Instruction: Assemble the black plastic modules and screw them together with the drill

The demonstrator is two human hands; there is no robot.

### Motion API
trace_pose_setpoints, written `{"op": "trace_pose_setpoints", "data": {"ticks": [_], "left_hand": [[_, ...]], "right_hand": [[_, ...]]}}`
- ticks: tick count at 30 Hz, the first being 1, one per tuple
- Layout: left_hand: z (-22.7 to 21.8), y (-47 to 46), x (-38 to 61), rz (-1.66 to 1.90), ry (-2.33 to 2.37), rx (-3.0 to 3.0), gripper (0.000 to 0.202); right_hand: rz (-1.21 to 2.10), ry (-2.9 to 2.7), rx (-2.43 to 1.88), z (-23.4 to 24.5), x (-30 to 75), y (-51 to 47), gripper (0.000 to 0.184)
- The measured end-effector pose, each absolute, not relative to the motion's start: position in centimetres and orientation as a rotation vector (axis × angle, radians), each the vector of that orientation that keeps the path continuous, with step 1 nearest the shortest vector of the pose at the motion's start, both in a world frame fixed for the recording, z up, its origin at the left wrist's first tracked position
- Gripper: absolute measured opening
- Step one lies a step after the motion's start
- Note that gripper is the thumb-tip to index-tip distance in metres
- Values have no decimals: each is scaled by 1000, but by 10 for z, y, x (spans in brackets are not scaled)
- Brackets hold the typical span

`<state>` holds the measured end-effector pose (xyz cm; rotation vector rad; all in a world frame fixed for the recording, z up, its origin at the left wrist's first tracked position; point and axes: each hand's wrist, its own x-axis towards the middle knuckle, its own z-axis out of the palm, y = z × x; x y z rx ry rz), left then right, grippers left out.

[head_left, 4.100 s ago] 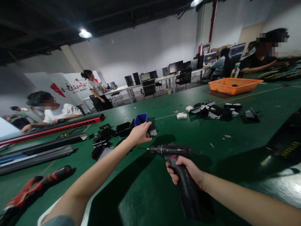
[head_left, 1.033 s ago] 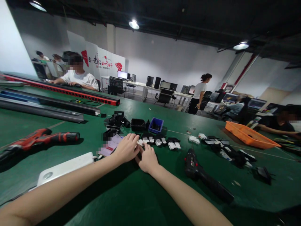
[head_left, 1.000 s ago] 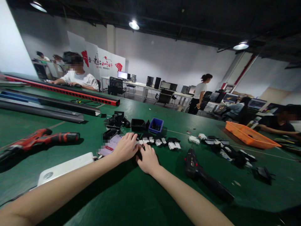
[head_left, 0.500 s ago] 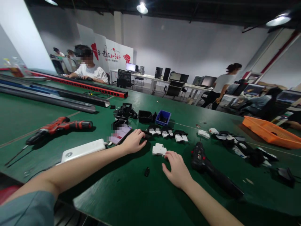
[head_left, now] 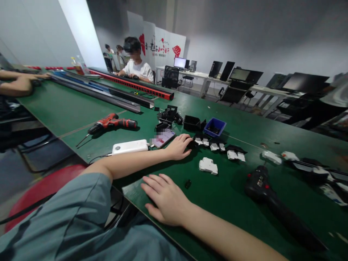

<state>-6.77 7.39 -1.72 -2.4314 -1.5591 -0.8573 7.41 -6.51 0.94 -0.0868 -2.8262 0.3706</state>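
My left hand rests on the green table with bent fingers at a small black plastic part, which they partly hide. This part is at the left end of a row of black pieces with white blocks. Nearer me lies a white plastic module, apart from both hands. A tiny black piece lies to the right of my right hand. That hand is above the table's near edge, palm down, its fingers extended and holding nothing.
A black power screwdriver lies on the right. Left of my left hand are a phone, a white power bank and a red-black drill. Behind stand a blue bin and long metal rails. A person sits across the table.
My right hand has moved away from the white module, left and toward me. My left hand stays by the black part. The view has turned left, bringing another person's arms in at the left.
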Motion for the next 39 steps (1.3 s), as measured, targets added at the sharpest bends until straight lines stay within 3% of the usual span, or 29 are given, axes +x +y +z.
{"op": "trace_pose_setpoints", "data": {"ticks": [9,15,24,31,36,39], "left_hand": [[-27,79,-69,-770,-1564,-2443,57],[-27,80,-65,-812,-1528,-2451,53],[-25,75,-56,-787,-1501,-2451,39],[-21,73,-56,-769,-1608,-2590,51],[-20,73,-60,-881,-1780,-2520,64],[-13,68,-60,-1113,-1790,-2598,60]], "right_hand": [[268,-2981,91,1,89,-33,48],[329,-2960,-273,1,165,-18,53],[255,-2769,-728,4,218,18,48],[246,-2695,-913,0,215,19,59],[245,-2584,-1018,-4,219,29,44],[225,-2421,-1112,-9,222,37,35]]}}
